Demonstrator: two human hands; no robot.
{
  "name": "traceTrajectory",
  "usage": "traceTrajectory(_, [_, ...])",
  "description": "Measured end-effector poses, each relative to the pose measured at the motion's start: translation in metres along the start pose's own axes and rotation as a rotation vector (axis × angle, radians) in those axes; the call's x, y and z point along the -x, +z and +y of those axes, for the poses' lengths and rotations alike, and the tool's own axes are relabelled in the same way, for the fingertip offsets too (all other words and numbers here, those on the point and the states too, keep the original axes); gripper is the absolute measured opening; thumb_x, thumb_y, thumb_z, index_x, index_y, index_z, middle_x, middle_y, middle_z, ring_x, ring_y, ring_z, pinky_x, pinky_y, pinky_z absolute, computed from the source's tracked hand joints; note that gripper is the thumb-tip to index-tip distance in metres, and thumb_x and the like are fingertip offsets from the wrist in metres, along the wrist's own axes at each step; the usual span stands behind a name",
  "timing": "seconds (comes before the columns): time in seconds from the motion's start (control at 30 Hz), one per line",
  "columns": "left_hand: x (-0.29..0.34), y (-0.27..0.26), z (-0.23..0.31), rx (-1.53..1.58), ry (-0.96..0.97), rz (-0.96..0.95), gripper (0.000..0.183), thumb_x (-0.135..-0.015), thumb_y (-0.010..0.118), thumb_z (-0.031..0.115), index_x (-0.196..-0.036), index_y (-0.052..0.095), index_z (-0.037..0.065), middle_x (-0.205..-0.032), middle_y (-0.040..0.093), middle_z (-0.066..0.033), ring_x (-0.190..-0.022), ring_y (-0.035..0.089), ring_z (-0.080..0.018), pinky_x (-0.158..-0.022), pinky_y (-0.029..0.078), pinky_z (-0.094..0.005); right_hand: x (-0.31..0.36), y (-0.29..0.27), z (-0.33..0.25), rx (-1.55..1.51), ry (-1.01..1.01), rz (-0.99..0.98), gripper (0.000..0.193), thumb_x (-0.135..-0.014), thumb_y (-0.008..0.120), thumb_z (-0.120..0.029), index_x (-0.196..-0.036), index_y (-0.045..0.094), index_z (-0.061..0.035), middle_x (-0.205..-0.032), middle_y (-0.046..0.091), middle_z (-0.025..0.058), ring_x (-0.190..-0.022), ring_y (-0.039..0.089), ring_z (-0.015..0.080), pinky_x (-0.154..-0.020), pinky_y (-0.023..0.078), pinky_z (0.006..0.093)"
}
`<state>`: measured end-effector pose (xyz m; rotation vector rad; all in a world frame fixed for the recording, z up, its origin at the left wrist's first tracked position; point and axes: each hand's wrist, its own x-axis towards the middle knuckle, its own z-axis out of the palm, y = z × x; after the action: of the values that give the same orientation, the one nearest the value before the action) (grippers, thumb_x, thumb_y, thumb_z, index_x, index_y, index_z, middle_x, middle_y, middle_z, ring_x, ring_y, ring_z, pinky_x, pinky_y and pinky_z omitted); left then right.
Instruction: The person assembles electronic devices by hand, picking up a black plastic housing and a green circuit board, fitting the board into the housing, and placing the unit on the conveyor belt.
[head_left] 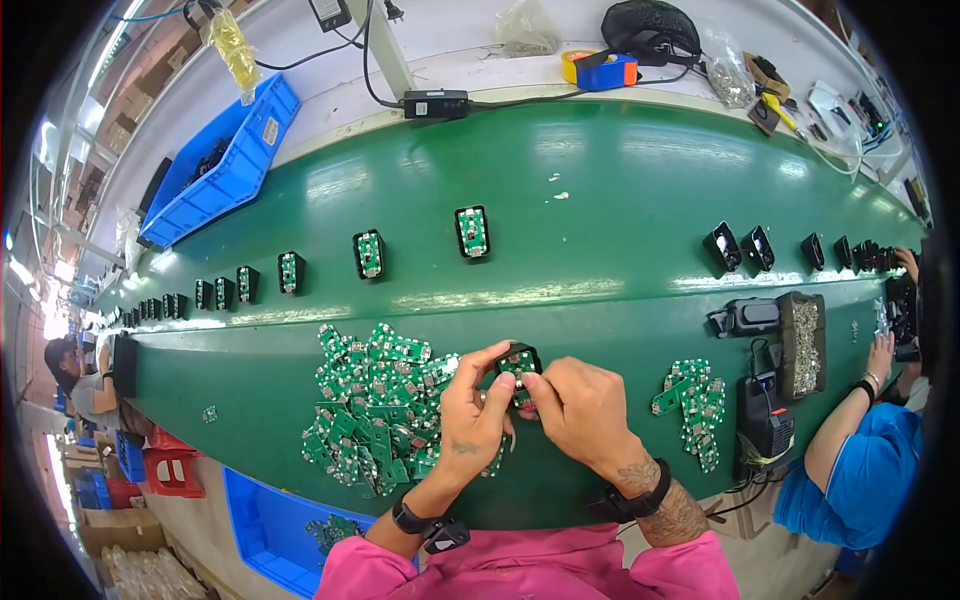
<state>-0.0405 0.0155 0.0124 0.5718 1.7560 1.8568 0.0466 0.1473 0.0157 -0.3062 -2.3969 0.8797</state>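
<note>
Left hand (472, 408) pinching a black case (519, 348) around a green circuit board (517, 363), right hand (585, 408) curled against it, grip unclear, loose boards (375, 415) heaped at left, filled cases (369, 255) beyond.

Head-worn fisheye view down onto green workbench (610, 220)

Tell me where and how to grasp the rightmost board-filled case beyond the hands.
Probably pinch the black case by its long side walls, from the near side: those walls run roughly front to back, nothing crowds them, and a green board fills the open face.
</note>
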Motion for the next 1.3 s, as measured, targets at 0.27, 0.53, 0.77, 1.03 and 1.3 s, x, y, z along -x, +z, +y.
traceTrajectory(0.27, [0.002,0.003,0.003,-0.05,-0.051,-0.009,0.031,-0.102,0.051,0.01,-0.13,0.049,-0.001,-0.106,0.066,-0.0127,-0.065,0.067,-0.0123,-0.047,0.049,-0.0202,-0.002,0.0,-0.001,-0.358,0.146,-0.185,0.046,-0.096,0.059,-0.011,-0.139,0.047,-0.0005,-0.104,0.067,0.0245,-0.084,0.068,0.0395,-0.073,0.054,0.0431])
traceTrajectory(0.53, [0.007,0.002,-0.012,-0.196,0.194,-0.014,0.027,-0.102,0.05,0.007,-0.128,0.047,-0.001,-0.104,0.064,-0.0135,-0.074,0.065,-0.0127,-0.053,0.054,-0.021,0.0,0.001,0.001,-0.348,0.008,-0.096,0.043,-0.092,0.059,-0.002,-0.135,0.053,-0.0029,-0.099,0.066,0.0199,-0.081,0.066,0.036,-0.07,0.054,0.042])
traceTrajectory(0.77, [0.008,0.009,-0.014,-0.292,0.352,0.058,0.031,-0.1,0.051,0.006,-0.13,0.049,-0.002,-0.109,0.066,-0.017,-0.074,0.068,-0.0146,-0.058,0.057,-0.0246,0.001,0.006,0.004,-0.299,-0.061,0.007,0.039,-0.091,0.059,-0.001,-0.13,0.055,-0.0011,-0.1,0.068,0.0206,-0.082,0.07,0.0346,-0.067,0.055,0.0398])
traceTrajectory(1.03, [0.003,0.004,-0.003,-0.187,0.099,0.05,0.066,-0.097,0.055,0.009,-0.151,0.02,-0.002,-0.139,0.049,-0.0243,-0.076,0.071,-0.0182,-0.064,0.057,-0.0276,-0.042,0.001,0.025,0.056,0.368,-0.125,0.028,-0.099,0.051,-0.022,-0.122,0.055,-0.0058,-0.079,0.068,0.0241,-0.075,0.065,0.0465,-0.068,0.051,0.0532])
traceTrajectory(1.3, [0.007,0.012,-0.002,-0.175,0.099,-0.143,0.057,-0.095,0.057,0.006,-0.146,0.031,-0.001,-0.141,0.048,-0.0193,-0.077,0.07,-0.0172,-0.063,0.056,-0.026,-0.132,0.026,0.105,0.259,0.377,0.013,0.027,-0.1,0.051,-0.029,-0.115,0.055,-0.0058,-0.084,0.069,0.0252,-0.08,0.066,0.0492,-0.074,0.052,0.0585])
